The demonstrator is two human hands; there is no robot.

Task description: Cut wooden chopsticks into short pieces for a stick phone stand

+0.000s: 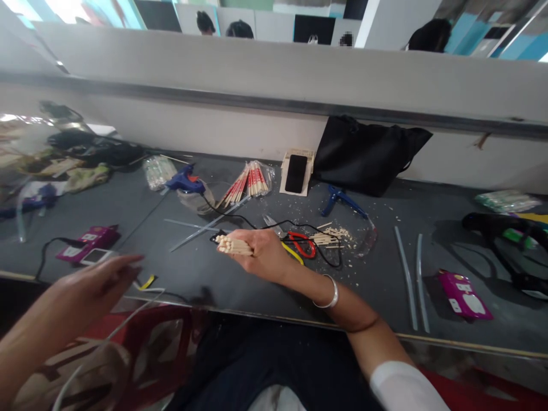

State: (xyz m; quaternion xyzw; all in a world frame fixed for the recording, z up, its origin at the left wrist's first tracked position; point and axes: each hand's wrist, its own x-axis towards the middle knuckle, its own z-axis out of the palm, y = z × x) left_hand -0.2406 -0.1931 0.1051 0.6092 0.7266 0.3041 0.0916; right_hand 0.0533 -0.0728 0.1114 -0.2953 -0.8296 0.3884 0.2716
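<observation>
A bundle of pale wooden sticks (234,246) is gripped in the right hand (263,251), which is closed firmly around it over the dark table (363,299), the cut ends being pointed toward nine o'clock. With the bundle taken as the clock's centre and the wall as twelve, the left hand (100,285) is seen, blurred, between eight and nine o'clock; it is held loosely open, its fingers stretched out, and nothing is seen in its grasp. Near it, a purple packet (91,241) is placed at nine. Clear rods (197,231) are crossed at ten, and a blue glue gun (186,180) is laid at eleven. Wrapped chopsticks (252,181) are fanned out between twelve and one, while a black phone (295,173) is rested on a pale sheet at one. At two, a black bag (368,157) is propped against the wall. Pliers with red and yellow handles (303,246) are partly hidden by the right hand at three, and short stick pieces (331,237) are scattered just beyond them.
</observation>
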